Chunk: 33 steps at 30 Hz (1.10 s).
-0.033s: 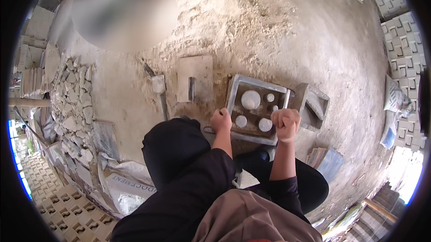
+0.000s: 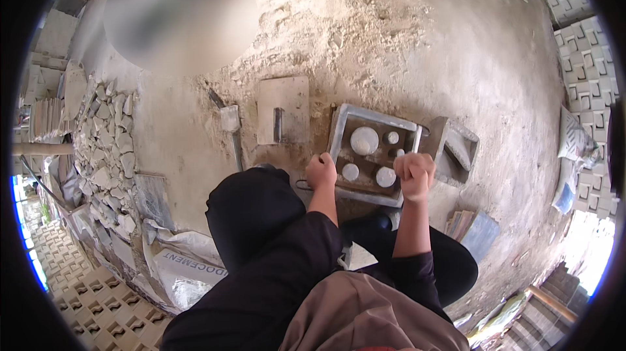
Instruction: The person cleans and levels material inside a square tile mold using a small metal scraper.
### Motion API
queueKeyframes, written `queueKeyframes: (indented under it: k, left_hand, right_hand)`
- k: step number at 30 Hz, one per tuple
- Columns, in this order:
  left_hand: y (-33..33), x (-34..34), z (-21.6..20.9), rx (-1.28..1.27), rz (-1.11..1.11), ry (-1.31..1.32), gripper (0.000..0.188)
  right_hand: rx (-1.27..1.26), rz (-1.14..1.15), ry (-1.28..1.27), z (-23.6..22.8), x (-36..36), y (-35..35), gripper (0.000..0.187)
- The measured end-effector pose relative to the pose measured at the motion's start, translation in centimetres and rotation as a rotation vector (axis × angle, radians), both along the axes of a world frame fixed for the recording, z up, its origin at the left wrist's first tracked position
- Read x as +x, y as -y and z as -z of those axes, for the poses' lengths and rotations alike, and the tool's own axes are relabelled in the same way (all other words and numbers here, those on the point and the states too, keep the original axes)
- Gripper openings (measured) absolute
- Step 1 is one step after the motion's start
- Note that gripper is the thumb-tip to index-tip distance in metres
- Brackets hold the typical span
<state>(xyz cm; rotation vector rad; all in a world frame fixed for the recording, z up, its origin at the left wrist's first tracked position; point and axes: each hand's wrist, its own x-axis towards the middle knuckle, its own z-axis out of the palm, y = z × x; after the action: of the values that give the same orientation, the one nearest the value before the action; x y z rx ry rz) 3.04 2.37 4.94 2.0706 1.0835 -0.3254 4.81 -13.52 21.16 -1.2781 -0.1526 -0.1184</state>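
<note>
A square grey metal mould frame (image 2: 375, 115) sits on the ground in front of me, with several round pale pieces (image 2: 364, 141) of different sizes inside it. My left hand (image 2: 321, 171) is closed at the frame's left side. At the opposite side, my right hand (image 2: 415, 175) makes a fist over the right edge, hiding part of it. Whatever the fingers of either hand hold is hidden. A thin looped rod (image 2: 302, 185) sticks out beside the left hand.
Left of the frame lie a flat board with a handle (image 2: 292, 106) and a dusty trowel-like tool (image 2: 230, 119). A grey box-shaped mould (image 2: 456, 149) stands at the right. Pale powder (image 2: 339, 18) spreads beyond; broken pieces (image 2: 104, 149) are heaped at the left.
Both hands keep their closed shape at the frame's sides. My right hand sits very slightly higher and further left in the picture; the ground things have shifted a little upward with the view.
</note>
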Motion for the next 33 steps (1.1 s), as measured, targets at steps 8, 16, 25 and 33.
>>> queueKeyframes:
  k: [8,16,25,33]
  left_hand:
    - [-0.1,-1.3,-0.8,0.021,-0.024,-0.036,0.04]
    - [0.1,-0.2,-0.7,-0.007,-0.041,-0.011,0.041]
    - [0.2,-0.6,-0.6,0.02,-0.005,0.005,0.039]
    - [0.0,-0.8,-0.8,0.013,0.0,-0.021,0.038]
  right_hand:
    - [0.038,0.206,0.003,0.5,0.2,1.2,0.022]
    - [0.023,0.412,-0.003,0.6,2.6,1.2,0.023]
    - [-0.022,0.37,0.105,0.6,4.5,-0.4,0.024]
    - [-0.104,0.038,0.051,-0.4,7.2,-1.1,0.023]
